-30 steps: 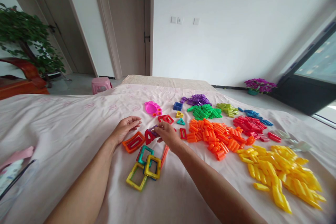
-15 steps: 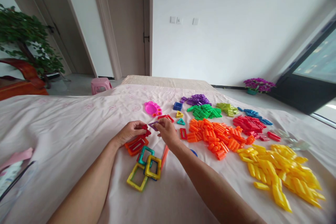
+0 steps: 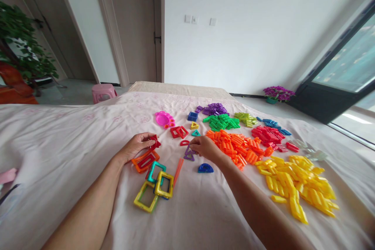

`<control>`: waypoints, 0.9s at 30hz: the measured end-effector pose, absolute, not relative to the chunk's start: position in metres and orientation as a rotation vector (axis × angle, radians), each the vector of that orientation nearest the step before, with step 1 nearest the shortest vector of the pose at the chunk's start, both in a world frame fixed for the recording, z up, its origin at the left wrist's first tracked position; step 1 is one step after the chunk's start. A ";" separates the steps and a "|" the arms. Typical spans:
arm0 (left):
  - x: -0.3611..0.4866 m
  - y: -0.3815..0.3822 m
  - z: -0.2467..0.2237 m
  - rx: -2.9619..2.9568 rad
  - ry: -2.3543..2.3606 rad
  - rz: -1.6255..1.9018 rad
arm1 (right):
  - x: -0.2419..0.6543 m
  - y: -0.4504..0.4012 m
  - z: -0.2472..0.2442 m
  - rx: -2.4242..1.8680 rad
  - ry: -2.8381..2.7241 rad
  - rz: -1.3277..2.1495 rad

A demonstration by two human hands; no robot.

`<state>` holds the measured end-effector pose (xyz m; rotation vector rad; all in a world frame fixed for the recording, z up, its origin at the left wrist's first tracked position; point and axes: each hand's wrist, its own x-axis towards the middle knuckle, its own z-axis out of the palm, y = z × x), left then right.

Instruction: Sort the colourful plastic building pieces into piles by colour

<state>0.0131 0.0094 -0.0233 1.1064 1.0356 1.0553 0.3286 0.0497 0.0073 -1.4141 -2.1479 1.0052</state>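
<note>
My left hand (image 3: 137, 146) is closed on a small red magnetic tile (image 3: 156, 141), its shape partly hidden by the fingers. Below that hand lie orange rectangular frame tiles (image 3: 144, 163). In my right hand (image 3: 205, 147), the fingertips pinch a purple triangle tile (image 3: 189, 158) low over the cloth; whether it rests there I cannot tell. Near it are a red half-round tile (image 3: 184, 143), a teal triangle (image 3: 196, 133) and blue half-round tiles (image 3: 205, 168). Teal (image 3: 151, 172) and yellow square tiles (image 3: 136, 200) overlap closer to me, beside a thin orange strip (image 3: 178, 172).
Loose plastic pieces lie heaped on the right: orange (image 3: 231, 144), yellow (image 3: 295, 179), red (image 3: 268, 136), green (image 3: 221, 122) and purple (image 3: 216, 109). Further back sit red square tiles (image 3: 179, 131), blue tiles (image 3: 192, 116) and a pink paw-shaped piece (image 3: 164, 118). A pale cloth (image 3: 96, 133) covers the table.
My right hand has moved right and away from the left with the purple triangle, uncovering the red half-round tile. My left hand still holds the red tile. The view has shifted slightly.
</note>
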 end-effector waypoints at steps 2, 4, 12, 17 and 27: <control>0.012 0.010 -0.025 1.107 1.042 1.061 | 0.327 0.044 0.009 -1.440 -2.236 0.884; 0.011 0.010 -0.026 1.111 1.042 1.065 | 0.327 0.038 0.013 -1.475 -2.299 0.742; 0.017 0.008 -0.018 1.164 1.075 1.144 | 0.292 0.031 0.036 -1.319 -2.247 0.533; 0.019 0.007 -0.019 1.190 1.085 1.168 | 0.242 0.028 0.033 -1.188 -2.268 0.737; 0.019 0.006 -0.015 1.285 1.109 1.152 | 0.212 0.029 0.021 -1.239 -2.110 1.033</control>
